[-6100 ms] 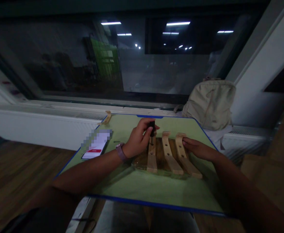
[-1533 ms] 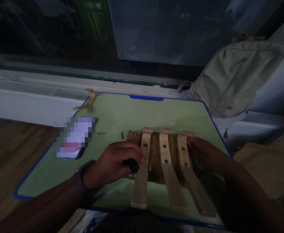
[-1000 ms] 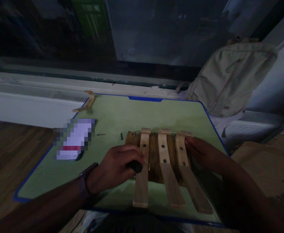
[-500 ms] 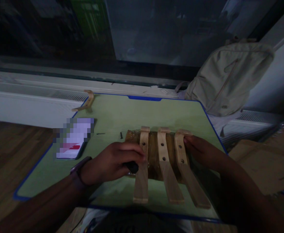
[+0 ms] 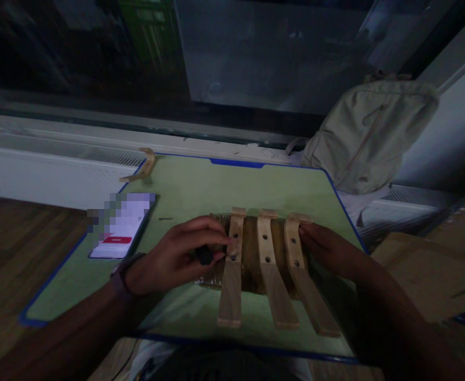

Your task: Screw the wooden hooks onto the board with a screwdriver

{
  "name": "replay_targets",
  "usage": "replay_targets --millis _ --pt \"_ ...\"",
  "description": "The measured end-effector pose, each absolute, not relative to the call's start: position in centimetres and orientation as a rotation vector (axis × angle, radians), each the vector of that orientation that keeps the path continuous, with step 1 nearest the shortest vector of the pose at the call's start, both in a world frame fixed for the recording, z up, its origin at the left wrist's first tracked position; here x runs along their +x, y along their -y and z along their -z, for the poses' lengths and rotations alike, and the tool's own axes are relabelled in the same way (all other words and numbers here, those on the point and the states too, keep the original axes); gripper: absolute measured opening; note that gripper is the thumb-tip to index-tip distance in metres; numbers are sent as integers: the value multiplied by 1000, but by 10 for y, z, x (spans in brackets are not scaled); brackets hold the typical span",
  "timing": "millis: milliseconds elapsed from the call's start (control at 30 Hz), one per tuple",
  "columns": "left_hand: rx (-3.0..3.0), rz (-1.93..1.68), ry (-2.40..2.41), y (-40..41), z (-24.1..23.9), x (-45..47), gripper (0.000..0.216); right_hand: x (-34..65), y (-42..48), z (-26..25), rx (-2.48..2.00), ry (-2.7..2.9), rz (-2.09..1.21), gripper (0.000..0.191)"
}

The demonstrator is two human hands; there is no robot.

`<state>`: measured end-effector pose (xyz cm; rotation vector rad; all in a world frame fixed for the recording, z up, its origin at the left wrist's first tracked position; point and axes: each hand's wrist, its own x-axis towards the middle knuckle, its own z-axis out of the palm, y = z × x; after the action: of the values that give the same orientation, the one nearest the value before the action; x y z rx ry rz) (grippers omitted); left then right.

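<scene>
Brown and glossy, a block [image 5: 251, 259] lay on the green table [image 5: 200, 185], crossed by a left wooden piece [image 5: 230, 296], a middle wooden piece [image 5: 280, 296] and a right wooden piece [image 5: 315, 301]; the left hand [image 5: 172, 256] had its fingers curled round a black handle [image 5: 205, 255], just beside the left wooden piece; the right hand [image 5: 330, 250] met the right wooden piece near its far end, though I couldn't tell whether it gripped; a phone [image 5: 121, 227] lay to the left.

a wide, dark window [image 5: 232, 63] rises behind a dimly lit white radiator [image 5: 50, 180], with brown wooden floor [image 5: 14, 248] below
</scene>
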<state>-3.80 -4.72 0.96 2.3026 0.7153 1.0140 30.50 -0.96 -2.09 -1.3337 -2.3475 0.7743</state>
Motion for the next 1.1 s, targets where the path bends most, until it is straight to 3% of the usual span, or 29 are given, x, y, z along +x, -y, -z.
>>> replay_targets --millis 233,400,500,667,867,967,1100 --pt "1798 -1267 -780 45 -7 -41 26 305 6 20 -1288 2377 -783 42" --pt "1833 -1366 -869 41 -18 -43 18 306 2 25 -1306 2349 -793 46" --pt "1811 -1367 -867 42 -27 -43 24 308 -1 30 -1326 2329 -789 49" --pt "1855 -1393 -852 50 -60 -30 21 310 -5 34 -1302 2329 -768 50" --pt "1903 -1149 -776 53 -111 -20 19 309 -6 30 -1247 2352 -756 46" --pt "1856 -1163 -788 49 -106 -20 21 307 -5 29 -1221 2348 -756 51" --pt "1738 -1288 -743 42 -65 -18 29 306 -5 29 -1216 2367 -740 48"
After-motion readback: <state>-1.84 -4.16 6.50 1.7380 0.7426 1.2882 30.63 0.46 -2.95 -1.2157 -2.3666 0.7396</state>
